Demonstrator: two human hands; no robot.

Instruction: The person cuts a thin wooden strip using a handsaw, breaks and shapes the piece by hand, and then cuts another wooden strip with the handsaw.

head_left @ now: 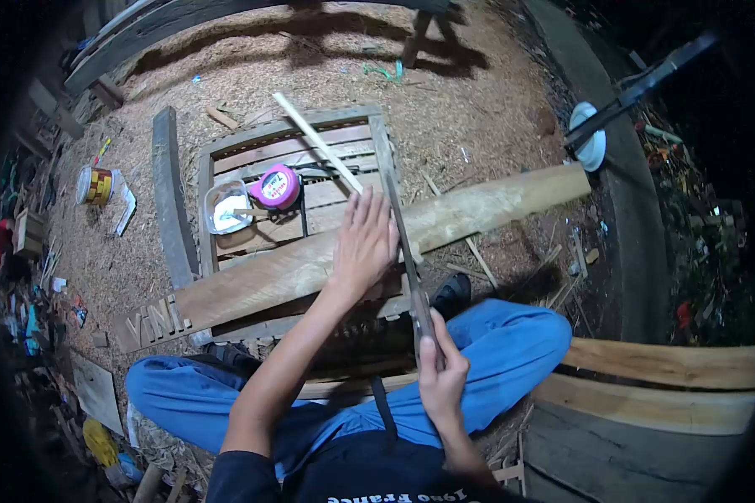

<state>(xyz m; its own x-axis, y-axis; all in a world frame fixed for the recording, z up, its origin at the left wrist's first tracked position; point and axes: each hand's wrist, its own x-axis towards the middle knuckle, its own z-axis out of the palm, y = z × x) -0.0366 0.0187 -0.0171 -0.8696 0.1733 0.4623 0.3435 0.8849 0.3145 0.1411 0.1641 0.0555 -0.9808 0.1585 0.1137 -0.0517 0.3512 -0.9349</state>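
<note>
My left hand (365, 239) lies flat with its fingers stretched out over a long wooden plank (285, 277). Its fingertips meet the near end of a thin pale wood stick (315, 138). My right hand (442, 377) is wrapped round the handle of a handsaw (404, 243), whose narrow dark blade appears almost edge-on. The blade runs across the plank, right beside my left hand. Raised or cut letters (155, 323) mark the plank's left end. Under the plank is a slatted wooden frame (208, 201).
On the slats sit a pink tape measure (277, 186) and a clear tub (225, 208) of white material. Left of them are a dark beam (172, 193) and a patterned can (95, 186). A dark post (646, 88) stands at right; boards (663, 365) lie lower right.
</note>
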